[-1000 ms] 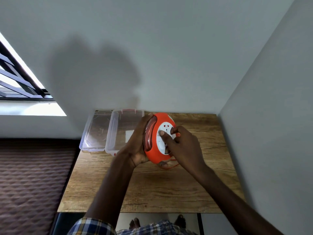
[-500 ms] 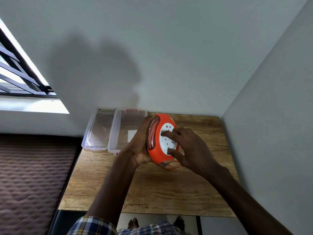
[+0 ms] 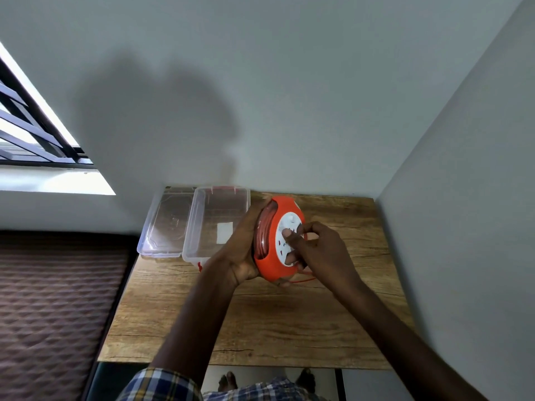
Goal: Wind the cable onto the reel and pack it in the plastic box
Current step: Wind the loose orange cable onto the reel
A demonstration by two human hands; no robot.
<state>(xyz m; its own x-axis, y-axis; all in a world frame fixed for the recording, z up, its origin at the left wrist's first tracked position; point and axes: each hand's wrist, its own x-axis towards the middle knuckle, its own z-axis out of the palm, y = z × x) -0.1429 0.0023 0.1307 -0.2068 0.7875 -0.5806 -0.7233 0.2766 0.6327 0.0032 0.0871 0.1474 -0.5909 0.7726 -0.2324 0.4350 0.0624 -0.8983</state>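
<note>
An orange cable reel (image 3: 270,269) with a white socket face (image 3: 285,230) stands on edge above the wooden table (image 3: 260,322). My left hand (image 3: 241,250) grips its back and left side. My right hand (image 3: 321,250) presses fingers on the white face. Orange cable (image 3: 262,235) is coiled inside the reel, and a thin loop of it (image 3: 308,280) sticks out at the bottom right. The clear plastic box (image 3: 202,224) lies open just left of the reel, with its clear lid (image 3: 166,227) beside it.
The table sits in a corner, with a grey wall behind and another on the right. A dark quilted surface (image 3: 55,308) lies to the left of the table. A barred window (image 3: 31,131) is at the upper left. Bare feet show below the table's near edge.
My right hand's fingers have shifted round on the white face, turning it. The reel and my left hand stay in about the same place.
</note>
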